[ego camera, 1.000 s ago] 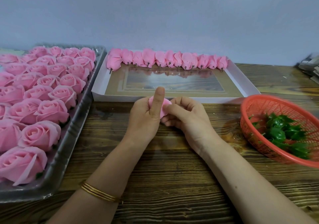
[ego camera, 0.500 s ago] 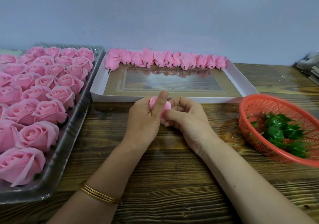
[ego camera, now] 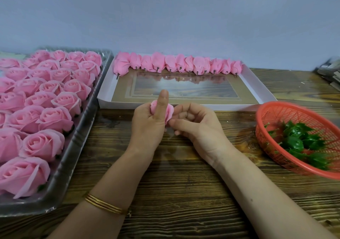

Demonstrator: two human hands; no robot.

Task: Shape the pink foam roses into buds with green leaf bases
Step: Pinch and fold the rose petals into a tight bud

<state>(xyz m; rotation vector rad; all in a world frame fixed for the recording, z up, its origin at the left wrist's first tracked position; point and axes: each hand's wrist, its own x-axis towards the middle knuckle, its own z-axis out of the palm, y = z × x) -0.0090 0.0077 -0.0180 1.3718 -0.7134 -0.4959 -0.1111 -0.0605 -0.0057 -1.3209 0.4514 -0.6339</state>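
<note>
A pink foam rose (ego camera: 170, 111) was gripped mid-table in the left hand (ego camera: 146, 128), thumb upright across it; its 4 o'clock edge was pinched by the right hand (ego camera: 200, 130).

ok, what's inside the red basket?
Only green leaf bases, piled in the red basket; bare mesh around them. Anything under the pile is covered.

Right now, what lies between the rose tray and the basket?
In the head view, both hands: the left hand grips a rose, and the right hand pinches its side. Under them is only wooden table.
</note>
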